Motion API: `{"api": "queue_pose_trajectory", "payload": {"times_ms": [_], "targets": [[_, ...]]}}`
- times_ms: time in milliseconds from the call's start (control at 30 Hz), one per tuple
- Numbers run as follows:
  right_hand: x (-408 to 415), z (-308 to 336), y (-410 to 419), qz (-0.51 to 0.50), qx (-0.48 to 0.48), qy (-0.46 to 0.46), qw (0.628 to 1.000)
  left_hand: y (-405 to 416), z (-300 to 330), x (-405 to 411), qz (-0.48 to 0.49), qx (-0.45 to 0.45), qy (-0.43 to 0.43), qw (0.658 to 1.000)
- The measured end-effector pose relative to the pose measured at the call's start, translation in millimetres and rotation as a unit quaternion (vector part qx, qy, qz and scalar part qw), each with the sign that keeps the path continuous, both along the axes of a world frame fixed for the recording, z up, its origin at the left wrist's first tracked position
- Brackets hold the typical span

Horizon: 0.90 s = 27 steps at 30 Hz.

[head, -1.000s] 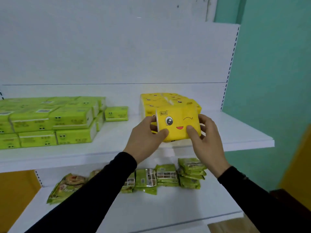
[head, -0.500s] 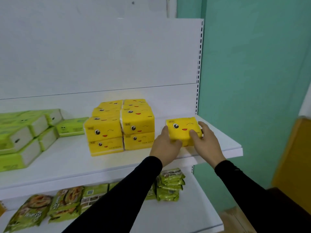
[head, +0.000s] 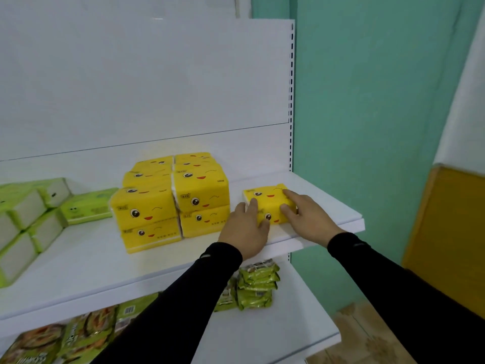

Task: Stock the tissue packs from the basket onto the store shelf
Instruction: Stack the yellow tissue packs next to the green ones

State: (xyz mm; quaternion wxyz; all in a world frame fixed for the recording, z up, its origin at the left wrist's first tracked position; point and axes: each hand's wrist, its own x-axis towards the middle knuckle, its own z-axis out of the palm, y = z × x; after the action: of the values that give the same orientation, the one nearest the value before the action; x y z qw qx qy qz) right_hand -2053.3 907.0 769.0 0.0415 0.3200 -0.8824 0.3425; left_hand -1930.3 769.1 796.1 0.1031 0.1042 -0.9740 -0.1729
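Observation:
A yellow tissue pack [head: 267, 200] with a cartoon face lies flat on the white shelf [head: 322, 206], near its right end. My left hand [head: 246, 229] holds its left front corner, thumb on the front face. My right hand [head: 307, 214] rests on its right side with fingers laid over the top. Just left of it stands a stack of several yellow tissue packs [head: 170, 200]. The basket is out of view.
Green tissue packs [head: 31, 214] fill the shelf's left part. Green snack packets [head: 257, 285] lie on the lower shelf. A teal wall [head: 367, 127] borders the shelf's right end, with an orange panel [head: 446, 232] beyond it.
Both hands carried the yellow pack from in front of the stack to the right and set it flat on the shelf. The camera view swung right as well.

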Motion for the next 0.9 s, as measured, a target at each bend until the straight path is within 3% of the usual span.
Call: {"api": "queue_pose_trajectory", "payload": {"times_ms": [133, 333, 667, 900], "targets": [[3.4, -2.4, 2.7, 0.004, 0.030, 0.023, 0.999, -1.4, 0.4, 0.3, -0.022, -0.105, 0.059, 0.992], [-28.3, -4.0, -3.3, 0.048, 0.045, 0.068, 0.996, -7.1, -22.5, -31.7, 0.007, -0.154, 0.007, 0.988], [-130.1, 6.1, -42.6, 0.136, 0.102, 0.048, 0.984, -25.6, -12.6, -133.2, 0.122, -0.047, -0.047, 0.990], [-187.3, 6.9, -81.4, 0.154, 0.104, 0.037, 0.982, -47.1, -6.3, -185.8, 0.167, 0.025, -0.032, 0.985]]}}
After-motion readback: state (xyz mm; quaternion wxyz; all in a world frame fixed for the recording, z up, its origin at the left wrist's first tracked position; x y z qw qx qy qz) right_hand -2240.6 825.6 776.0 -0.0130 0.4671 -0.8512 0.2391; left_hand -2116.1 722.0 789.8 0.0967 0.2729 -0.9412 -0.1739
